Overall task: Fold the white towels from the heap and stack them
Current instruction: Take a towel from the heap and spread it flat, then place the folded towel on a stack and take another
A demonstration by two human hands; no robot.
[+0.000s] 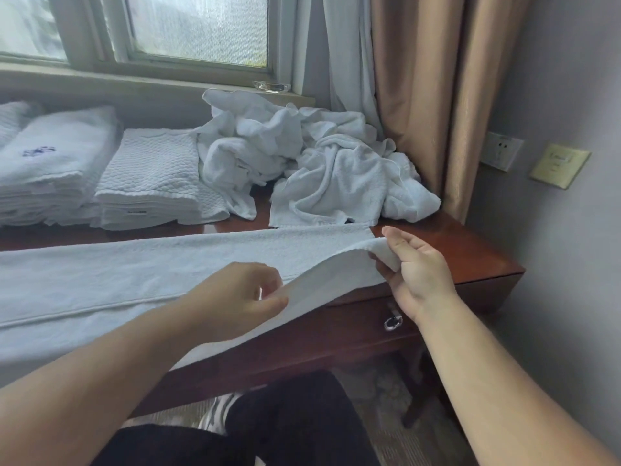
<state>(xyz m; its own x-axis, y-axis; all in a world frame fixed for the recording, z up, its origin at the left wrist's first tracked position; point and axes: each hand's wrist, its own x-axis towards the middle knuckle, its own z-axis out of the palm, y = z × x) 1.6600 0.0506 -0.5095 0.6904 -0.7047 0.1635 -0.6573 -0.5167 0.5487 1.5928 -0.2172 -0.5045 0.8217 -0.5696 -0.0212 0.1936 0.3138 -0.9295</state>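
Note:
A long white towel [141,267] lies spread across the front of the wooden table [447,240], folded lengthwise. My right hand [416,267] pinches its right-end corner and lifts it off the table. My left hand [242,297] pinches the near edge of the same raised end. Behind the towel, at the back right, sits the heap of crumpled white towels [302,159]. Folded towels stand in stacks at the back left: a waffle-textured stack [151,176] and a smooth stack with a blue emblem [50,166].
A window and sill run behind the table, with a glass ashtray [272,85] on the sill. Beige curtains [433,79] hang at the right. The table has a front drawer with a metal ring pull [392,322]. My dark-clad legs are below the table edge.

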